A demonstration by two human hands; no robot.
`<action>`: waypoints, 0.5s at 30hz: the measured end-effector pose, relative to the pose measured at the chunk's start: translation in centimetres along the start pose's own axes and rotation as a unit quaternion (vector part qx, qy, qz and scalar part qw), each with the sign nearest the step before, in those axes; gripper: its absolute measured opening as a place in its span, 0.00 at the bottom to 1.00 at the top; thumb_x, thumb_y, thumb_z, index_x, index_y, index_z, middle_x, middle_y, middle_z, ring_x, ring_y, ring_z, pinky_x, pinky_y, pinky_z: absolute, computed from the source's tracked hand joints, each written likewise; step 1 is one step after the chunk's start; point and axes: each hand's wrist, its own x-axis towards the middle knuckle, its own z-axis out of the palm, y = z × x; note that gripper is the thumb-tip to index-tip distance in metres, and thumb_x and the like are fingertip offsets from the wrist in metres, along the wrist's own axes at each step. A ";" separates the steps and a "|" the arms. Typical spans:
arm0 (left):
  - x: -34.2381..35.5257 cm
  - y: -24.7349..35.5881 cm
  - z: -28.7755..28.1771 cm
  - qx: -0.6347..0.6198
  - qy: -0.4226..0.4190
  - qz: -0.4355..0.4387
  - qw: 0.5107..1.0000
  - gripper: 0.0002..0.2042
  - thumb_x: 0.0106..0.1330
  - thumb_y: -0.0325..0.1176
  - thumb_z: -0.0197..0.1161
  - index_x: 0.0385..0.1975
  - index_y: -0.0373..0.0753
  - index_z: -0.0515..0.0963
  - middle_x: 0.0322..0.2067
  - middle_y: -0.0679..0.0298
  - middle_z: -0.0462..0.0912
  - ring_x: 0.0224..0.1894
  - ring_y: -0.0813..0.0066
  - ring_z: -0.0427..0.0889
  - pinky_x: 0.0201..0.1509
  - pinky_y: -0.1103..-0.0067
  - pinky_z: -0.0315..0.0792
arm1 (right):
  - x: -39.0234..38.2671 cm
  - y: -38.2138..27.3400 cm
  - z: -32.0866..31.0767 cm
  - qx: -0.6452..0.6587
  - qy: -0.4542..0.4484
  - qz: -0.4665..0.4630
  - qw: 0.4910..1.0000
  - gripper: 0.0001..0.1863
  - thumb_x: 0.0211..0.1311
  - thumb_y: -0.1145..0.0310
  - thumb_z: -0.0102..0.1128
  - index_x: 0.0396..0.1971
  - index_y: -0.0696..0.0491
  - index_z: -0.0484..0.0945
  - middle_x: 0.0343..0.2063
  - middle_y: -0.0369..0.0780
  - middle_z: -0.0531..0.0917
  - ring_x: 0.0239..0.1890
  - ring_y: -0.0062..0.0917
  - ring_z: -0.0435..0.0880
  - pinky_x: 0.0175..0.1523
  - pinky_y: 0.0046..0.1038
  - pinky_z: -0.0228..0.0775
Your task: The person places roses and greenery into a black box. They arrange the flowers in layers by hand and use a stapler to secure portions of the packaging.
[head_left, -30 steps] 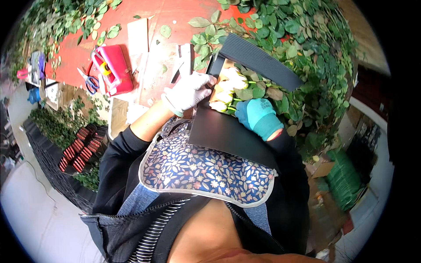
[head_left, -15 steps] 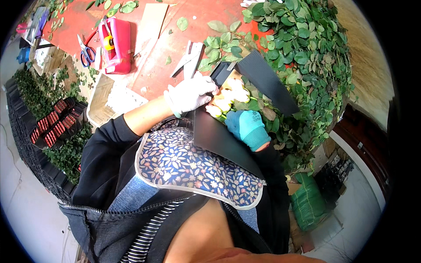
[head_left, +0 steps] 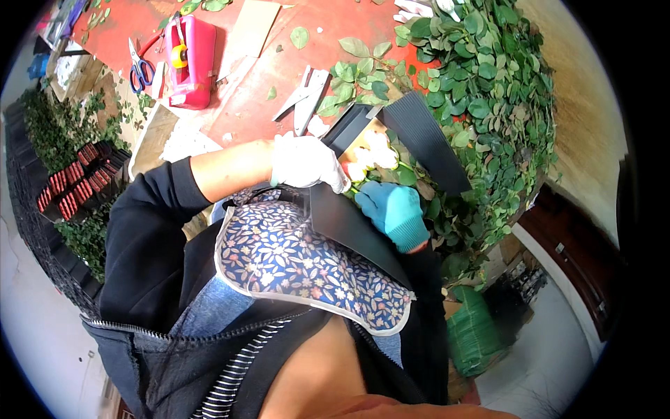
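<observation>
Over at the left, blue-handled scissors (head_left: 142,70) and a pink plastic tape dispenser (head_left: 190,61) are lying on the red counter (head_left: 258,98), with pale metal snips (head_left: 304,98) nearer the middle. The white-gloved left hand (head_left: 305,162) is pressing down, fingers curled together on the black corrugated wrapping sheet (head_left: 391,174), which is sitting between both hands around cream-white roses (head_left: 370,155). The teal-gloved right hand (head_left: 395,211) is gripping underneath, fingers closed, beside heaped green leaves (head_left: 488,91).

Matt black paper wrap (head_left: 419,136); knitted cloth gloves on hands (head_left: 307,162) (head_left: 394,211); glossy pink plastic dispenser (head_left: 190,59); smooth red table (head_left: 265,98); printed cloth apron (head_left: 300,262)
</observation>
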 end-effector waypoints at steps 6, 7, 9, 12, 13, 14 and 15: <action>0.5 0.2 -0.4 0.004 -0.026 -0.033 0.999 0.11 0.63 0.27 0.55 0.41 0.38 0.82 0.43 0.57 0.85 0.48 0.61 0.84 0.54 0.71 0.78 | 0.7 -0.2 1.5 -0.100 0.063 0.017 0.993 0.09 0.62 0.60 0.60 0.28 0.50 0.75 0.19 0.44 0.80 0.21 0.40 0.81 0.26 0.40 0.70; 0.7 0.1 -0.3 0.010 -0.026 -0.025 0.999 0.11 0.63 0.27 0.54 0.41 0.38 0.82 0.43 0.57 0.85 0.49 0.61 0.84 0.54 0.71 0.78 | 1.0 0.2 1.8 -0.118 0.088 -0.004 0.989 0.09 0.61 0.61 0.60 0.28 0.49 0.73 0.18 0.43 0.79 0.19 0.39 0.80 0.24 0.40 0.69; 0.8 0.2 -0.2 0.005 -0.037 -0.051 0.998 0.11 0.64 0.27 0.54 0.41 0.39 0.82 0.43 0.58 0.85 0.49 0.61 0.84 0.54 0.71 0.77 | 1.3 -0.1 1.4 -0.143 0.097 -0.010 0.985 0.08 0.59 0.63 0.60 0.25 0.49 0.73 0.16 0.41 0.79 0.18 0.35 0.81 0.22 0.37 0.71; 0.7 -0.2 0.2 -0.011 -0.011 -0.024 1.000 0.11 0.64 0.29 0.54 0.41 0.40 0.82 0.43 0.59 0.85 0.47 0.60 0.84 0.52 0.70 0.78 | 1.7 0.2 2.5 -0.138 0.106 -0.028 0.984 0.08 0.57 0.65 0.61 0.22 0.48 0.73 0.15 0.39 0.78 0.17 0.33 0.82 0.21 0.36 0.71; 0.7 -0.4 0.3 -0.017 0.005 -0.004 1.000 0.11 0.64 0.29 0.54 0.41 0.40 0.82 0.42 0.59 0.85 0.46 0.60 0.84 0.51 0.69 0.78 | 1.7 0.3 2.6 -0.136 0.106 -0.032 0.984 0.08 0.56 0.65 0.61 0.22 0.48 0.73 0.15 0.39 0.78 0.17 0.33 0.82 0.21 0.36 0.71; 0.6 -0.7 0.4 0.000 -0.002 -0.009 1.000 0.11 0.64 0.30 0.54 0.41 0.40 0.82 0.43 0.60 0.85 0.45 0.60 0.84 0.50 0.69 0.77 | 1.7 0.4 2.7 -0.134 0.106 -0.036 0.985 0.08 0.56 0.65 0.61 0.22 0.48 0.73 0.15 0.39 0.78 0.17 0.33 0.82 0.21 0.36 0.71; 0.9 -0.1 -0.2 0.017 -0.009 -0.014 1.000 0.11 0.64 0.31 0.55 0.41 0.40 0.82 0.43 0.60 0.85 0.44 0.60 0.84 0.49 0.68 0.77 | 1.6 0.4 2.7 -0.132 0.107 -0.040 0.985 0.07 0.56 0.65 0.61 0.23 0.48 0.73 0.15 0.39 0.79 0.18 0.33 0.82 0.21 0.36 0.71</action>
